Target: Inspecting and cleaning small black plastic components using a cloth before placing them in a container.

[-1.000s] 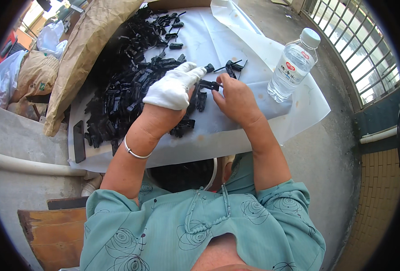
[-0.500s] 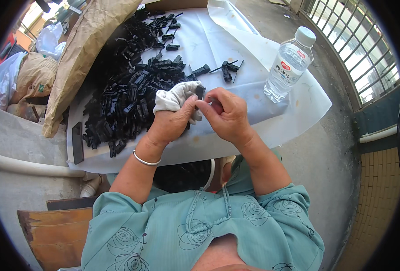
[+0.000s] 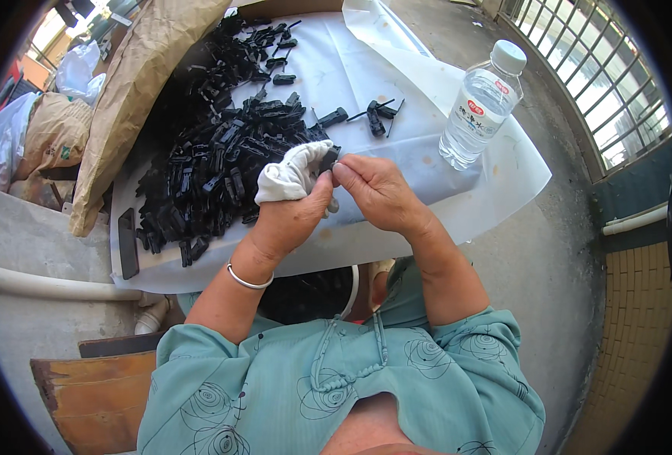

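Note:
My left hand [image 3: 286,208], its fingers covered by a white cloth glove [image 3: 286,176] and its thumb bare, is closed on a small black plastic part [image 3: 330,158]. The bare right hand [image 3: 381,193] meets it, thumb and forefinger pinched together at the part's near edge. Whatever lies between those right fingertips is too small to make out. Just beyond and to the left spreads a big heap of similar black plastic parts [image 3: 207,167], on a white sheet [image 3: 366,76] over the table. A few loose black parts [image 3: 379,117] with thin stems lie apart from the heap.
A clear water bottle [image 3: 478,114] stands at the right. A flat dark phone-like slab [image 3: 128,243] lies at the left edge. Brown paper [image 3: 135,98] rises along the left side. Below the table edge, a white-rimmed bucket [image 3: 355,284] contains black parts.
My right fingers have closed into a tighter pinch and shifted slightly left against the part. The left hand keeps its hold on it. The view has shifted slightly.

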### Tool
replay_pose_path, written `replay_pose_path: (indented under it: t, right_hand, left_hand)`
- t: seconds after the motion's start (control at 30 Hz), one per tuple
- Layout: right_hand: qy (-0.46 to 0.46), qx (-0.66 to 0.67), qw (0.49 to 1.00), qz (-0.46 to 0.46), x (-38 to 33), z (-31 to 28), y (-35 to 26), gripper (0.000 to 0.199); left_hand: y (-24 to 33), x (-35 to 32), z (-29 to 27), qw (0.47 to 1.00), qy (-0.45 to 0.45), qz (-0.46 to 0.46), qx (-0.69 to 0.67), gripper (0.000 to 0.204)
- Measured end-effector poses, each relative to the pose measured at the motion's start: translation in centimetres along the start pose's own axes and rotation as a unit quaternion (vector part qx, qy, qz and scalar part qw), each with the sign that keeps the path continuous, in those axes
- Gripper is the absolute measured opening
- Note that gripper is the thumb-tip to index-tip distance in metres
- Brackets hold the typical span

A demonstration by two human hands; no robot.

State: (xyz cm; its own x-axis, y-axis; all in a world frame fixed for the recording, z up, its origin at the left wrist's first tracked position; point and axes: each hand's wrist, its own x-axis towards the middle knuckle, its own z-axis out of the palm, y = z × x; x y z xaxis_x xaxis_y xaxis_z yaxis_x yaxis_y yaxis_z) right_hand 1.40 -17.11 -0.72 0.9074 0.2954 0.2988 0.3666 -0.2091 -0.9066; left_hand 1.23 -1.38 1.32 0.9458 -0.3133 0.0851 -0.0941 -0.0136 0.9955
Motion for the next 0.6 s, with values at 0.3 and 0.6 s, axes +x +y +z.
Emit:
replay_pose_path:
  t: [0.3,0.6]
  right_hand:
    - [0.073,0.060,0.995,0.027,0.2,2.5,1.2,0.022]
    - [0.067,0.078,0.994,-0.039,0.2,1.1,0.2,0.020]
  left_hand:
    - [-1.0,0.3,-0.4,0.926,0.056,0.237,0.287,0.029]
    - [-1.0,0.3,-0.8,0.987,0.012,0.134,0.090,0.030]
